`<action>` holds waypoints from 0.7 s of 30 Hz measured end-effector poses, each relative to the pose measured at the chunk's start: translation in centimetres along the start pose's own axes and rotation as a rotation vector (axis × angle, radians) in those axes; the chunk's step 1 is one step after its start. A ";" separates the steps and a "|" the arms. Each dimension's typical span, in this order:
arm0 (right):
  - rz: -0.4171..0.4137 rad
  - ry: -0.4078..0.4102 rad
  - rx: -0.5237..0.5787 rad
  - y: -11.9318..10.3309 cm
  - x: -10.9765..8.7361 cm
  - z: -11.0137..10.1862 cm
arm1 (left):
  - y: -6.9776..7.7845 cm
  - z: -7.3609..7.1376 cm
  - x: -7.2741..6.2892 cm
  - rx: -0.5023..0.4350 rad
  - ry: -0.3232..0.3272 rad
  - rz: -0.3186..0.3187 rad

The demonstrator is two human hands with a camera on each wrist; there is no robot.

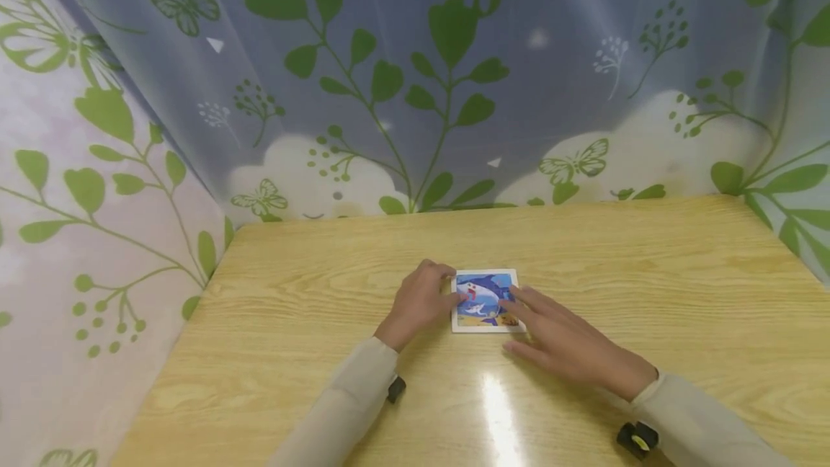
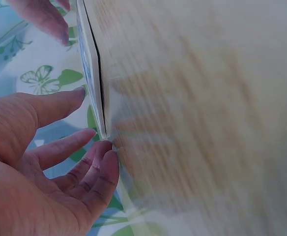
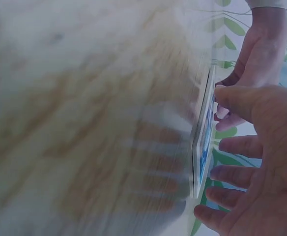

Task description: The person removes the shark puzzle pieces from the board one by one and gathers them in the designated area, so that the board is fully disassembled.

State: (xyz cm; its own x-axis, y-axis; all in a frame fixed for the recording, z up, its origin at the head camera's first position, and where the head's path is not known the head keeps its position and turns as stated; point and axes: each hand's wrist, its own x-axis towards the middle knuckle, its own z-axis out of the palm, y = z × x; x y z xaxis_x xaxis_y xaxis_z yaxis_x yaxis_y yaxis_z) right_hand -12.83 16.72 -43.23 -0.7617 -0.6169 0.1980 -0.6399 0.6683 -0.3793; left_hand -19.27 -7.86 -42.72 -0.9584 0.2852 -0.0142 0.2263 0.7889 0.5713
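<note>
A flat square picture board (image 1: 476, 312) with a white border and a blue sea-animal picture lies on the wooden table. In the left wrist view, the board's pale edge (image 2: 92, 64) shows a thin dark line along its underside. My left hand (image 1: 418, 301) is at the board's left side, its thumb over the picture and its other fingers loosely bent by the far left corner. Opposite it, my right hand (image 1: 564, 341) spreads loosely over the right edge, fingertips overlapping the picture. Right-hand fingers (image 3: 234, 174) look mostly straight beside the board in the right wrist view.
The wood-grain table (image 1: 311, 265) reaches back to a patterned curtain (image 1: 363, 92) with leaves and butterflies. Another patterned cloth (image 1: 78, 236) borders the left side. A bright light reflection lies on the tabletop in front of the board.
</note>
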 end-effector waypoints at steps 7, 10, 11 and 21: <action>0.015 -0.039 0.015 0.0 1.6 0.2 | 0.2 -0.1 0.5 0.038 -0.007 -0.003; 0.032 -0.070 0.022 0.1 2.1 0.3 | 0.3 0.0 0.7 0.034 -0.012 -0.016; 0.037 -0.081 0.024 0.1 2.1 0.3 | 0.3 0.0 0.7 0.030 -0.011 -0.017; -0.019 -0.075 -0.028 0.1 2.7 0.6 | 0.3 0.1 1.2 -0.016 -0.024 -0.036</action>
State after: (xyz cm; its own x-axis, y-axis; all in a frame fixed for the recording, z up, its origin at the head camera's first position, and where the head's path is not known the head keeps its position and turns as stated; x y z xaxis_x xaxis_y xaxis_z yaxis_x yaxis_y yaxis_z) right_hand -14.89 14.84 -43.27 -0.7401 -0.6586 0.1362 -0.6577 0.6665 -0.3509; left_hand -20.36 -7.24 -42.70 -0.9613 0.2701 -0.0547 0.1888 0.7901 0.5831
